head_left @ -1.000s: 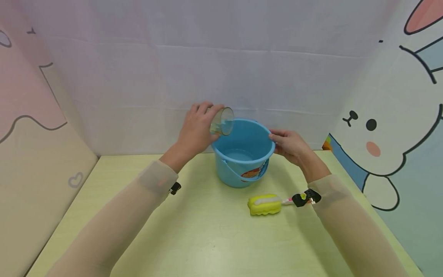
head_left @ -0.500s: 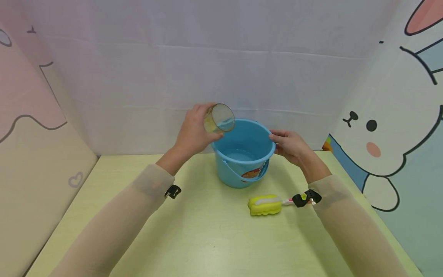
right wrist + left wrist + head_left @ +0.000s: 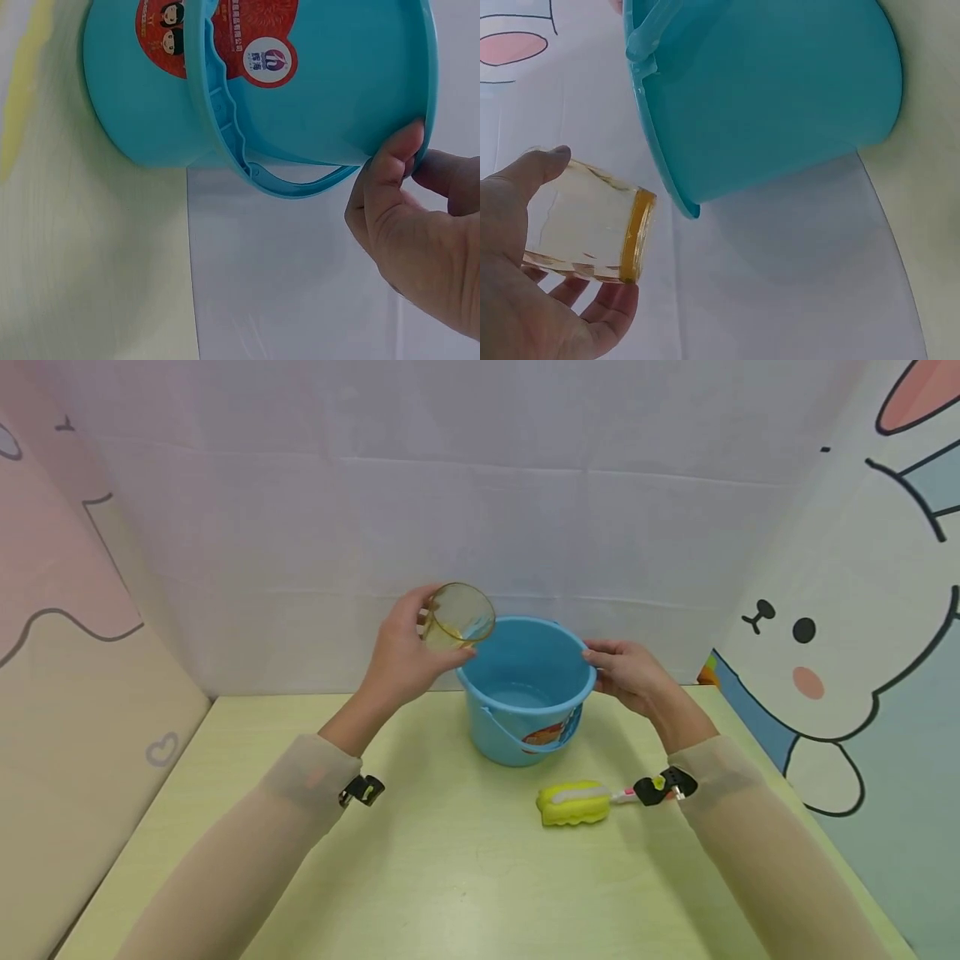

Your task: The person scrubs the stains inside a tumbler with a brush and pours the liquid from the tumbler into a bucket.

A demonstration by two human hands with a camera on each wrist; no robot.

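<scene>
In the head view my left hand (image 3: pixel 399 662) grips a clear, amber-tinted glass (image 3: pixel 462 610) by its side. The glass is tilted, its mouth facing me, just above the left rim of a blue plastic bucket (image 3: pixel 501 733). From the left wrist view, the glass (image 3: pixel 585 221) looks see-through with a thick amber base, and it is apart from the bucket (image 3: pixel 772 97). My right hand (image 3: pixel 632 678) pinches the bucket's right rim. Thumb and fingers of that hand (image 3: pixel 416 225) sit either side of the rim in the right wrist view. Some water seems to lie at the bucket's bottom.
A yellow sponge brush (image 3: pixel 573 803) lies on the pale table (image 3: pixel 450 877) in front of the bucket, its handle pointing right. The bucket's handle (image 3: pixel 525 743) hangs down at the front. A white cloth wall (image 3: pixel 300 527) stands close behind; printed fabric flanks both sides.
My left hand has drawn the glass left, from over the bucket's opening to its left rim, and turned it more upright. The right hand and bucket stay put.
</scene>
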